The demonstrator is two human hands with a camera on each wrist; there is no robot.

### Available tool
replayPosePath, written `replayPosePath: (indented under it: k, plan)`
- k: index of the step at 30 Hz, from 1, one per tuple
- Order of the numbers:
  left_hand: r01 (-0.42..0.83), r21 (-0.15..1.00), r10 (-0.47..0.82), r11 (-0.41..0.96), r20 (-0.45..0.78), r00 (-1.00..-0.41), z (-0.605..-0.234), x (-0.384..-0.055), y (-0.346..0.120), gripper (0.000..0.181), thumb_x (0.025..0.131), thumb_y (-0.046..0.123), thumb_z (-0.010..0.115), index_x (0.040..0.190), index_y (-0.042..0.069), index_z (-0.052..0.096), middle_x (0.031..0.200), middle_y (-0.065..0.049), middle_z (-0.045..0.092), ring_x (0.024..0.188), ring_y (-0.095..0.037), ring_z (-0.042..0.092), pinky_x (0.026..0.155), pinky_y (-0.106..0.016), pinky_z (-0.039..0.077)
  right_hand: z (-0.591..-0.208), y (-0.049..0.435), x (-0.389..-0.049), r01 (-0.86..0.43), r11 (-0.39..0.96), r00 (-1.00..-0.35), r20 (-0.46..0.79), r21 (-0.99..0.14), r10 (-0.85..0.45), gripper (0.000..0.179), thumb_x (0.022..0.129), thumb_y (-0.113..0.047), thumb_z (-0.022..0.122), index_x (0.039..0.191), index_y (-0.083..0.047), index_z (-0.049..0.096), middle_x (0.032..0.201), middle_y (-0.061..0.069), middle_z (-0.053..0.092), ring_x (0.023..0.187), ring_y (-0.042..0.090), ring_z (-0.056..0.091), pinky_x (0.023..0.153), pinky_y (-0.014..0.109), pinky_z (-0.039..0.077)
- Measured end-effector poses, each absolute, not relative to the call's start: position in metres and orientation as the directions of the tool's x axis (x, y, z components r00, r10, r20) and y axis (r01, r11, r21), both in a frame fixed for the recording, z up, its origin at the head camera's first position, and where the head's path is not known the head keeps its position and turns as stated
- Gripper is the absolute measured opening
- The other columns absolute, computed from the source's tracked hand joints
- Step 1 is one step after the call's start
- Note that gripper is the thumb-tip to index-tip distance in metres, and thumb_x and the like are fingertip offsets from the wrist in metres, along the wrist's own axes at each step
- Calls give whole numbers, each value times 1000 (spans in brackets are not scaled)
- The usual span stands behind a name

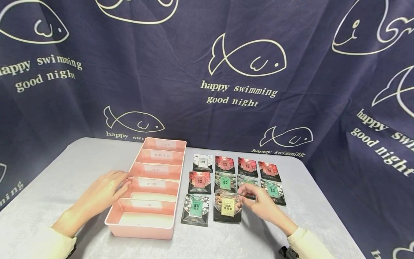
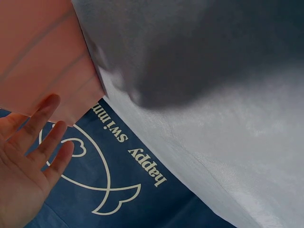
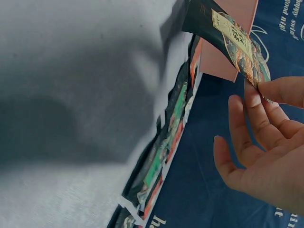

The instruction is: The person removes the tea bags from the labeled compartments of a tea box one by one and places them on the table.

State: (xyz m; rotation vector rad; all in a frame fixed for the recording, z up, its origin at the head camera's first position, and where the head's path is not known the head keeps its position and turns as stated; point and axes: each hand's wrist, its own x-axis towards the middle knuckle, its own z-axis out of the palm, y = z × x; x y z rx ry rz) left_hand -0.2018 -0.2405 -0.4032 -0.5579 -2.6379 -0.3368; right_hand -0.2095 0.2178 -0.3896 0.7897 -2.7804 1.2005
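Observation:
My left hand rests at the left rim of a long pink divided box, its fingers fairly straight. In the left wrist view, the fingers lie beside the box's outer wall. My right hand pinches a tea packet with a yellow label by its upper right corner, between thumb and fingertips. The right wrist view shows that packet tilted and raised off the table. Behind it are green-label packets, one partly covered by the right hand. Left of it lies a jasmine-style green-label packet.
Red-label packets and a white-label packet lie in the back row, with another red-label packet nearer. Paper labels mark the box's compartments. A dark blue fish-print curtain hangs behind the grey tabletop.

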Motion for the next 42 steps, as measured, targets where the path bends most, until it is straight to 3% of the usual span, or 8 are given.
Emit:
replayPosePath:
  k: [15,20,26,33,42]
  plan:
    - [430,150,325,890,450,-831,-403,-201,-240,29,88,23,55,108,4,61,106,-12,64,103,-30,57,89,-46,45,-406,222,-218,-422,526,-864,151,-738,-480,13,80,-2,62,92,-5,60,80,5,60,74,8,55,70,22,52]
    - [434,148,328,889,457,-827,-402,-201,-240,28,88,23,56,107,3,62,105,-13,64,102,-30,58,89,-46,45,-410,219,-220,-442,606,-873,163,-661,-460,14,80,-2,62,93,-6,61,79,3,61,74,7,56,74,25,53]
    - [438,151,331,886,456,-826,-402,-201,-239,28,88,22,56,107,3,62,105,-12,64,102,-30,58,89,-46,45,-412,213,-219,-445,700,-888,176,-558,-424,16,79,-4,64,95,-7,62,77,1,63,73,7,57,69,25,52]
    - [443,152,334,884,458,-824,-403,-202,-239,27,88,22,56,107,3,62,104,-11,64,101,-29,58,89,-46,45,-417,213,-219,-490,724,-868,199,-486,-455,23,75,2,64,97,-4,62,78,-2,62,71,5,55,69,24,52]
    - [452,147,338,880,474,-813,-404,-202,-239,26,87,21,57,105,4,62,103,-11,65,100,-28,59,87,-45,46,-416,211,-213,-459,791,-887,158,-406,-434,24,75,-3,66,98,-6,62,79,-3,62,74,10,58,71,27,52]
